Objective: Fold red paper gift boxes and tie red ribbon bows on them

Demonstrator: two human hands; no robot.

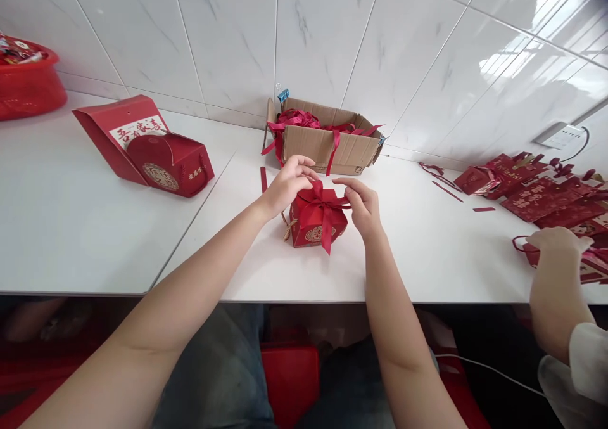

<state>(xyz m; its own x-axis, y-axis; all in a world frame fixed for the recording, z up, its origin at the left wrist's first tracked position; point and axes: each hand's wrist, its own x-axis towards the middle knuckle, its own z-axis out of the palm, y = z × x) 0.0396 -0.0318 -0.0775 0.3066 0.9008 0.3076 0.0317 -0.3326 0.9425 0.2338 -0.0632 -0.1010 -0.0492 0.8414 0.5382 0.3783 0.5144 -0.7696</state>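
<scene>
A small red gift box (pixel 316 232) with a gold round emblem stands on the white table in front of me. A red ribbon (pixel 323 206) is tied in a bow on its top, one tail hanging down the front. My left hand (pixel 292 185) curls at the bow's upper left, thumb and fingers closed on the ribbon. On the other side, my right hand (pixel 363 207) pinches the bow's right part between thumb and finger. A twisted gold cord (pixel 288 228) hangs at the box's left side.
Behind the box, a cardboard box (pixel 327 147) holds red ribbons. An unfolded-lid red box (pixel 161 156) stands left, and a red basin (pixel 31 87) far left. At right, a co-worker's hand (pixel 560 242) reaches to several red gift bags (pixel 546 194). The table's front edge (pixel 294 301) is near me.
</scene>
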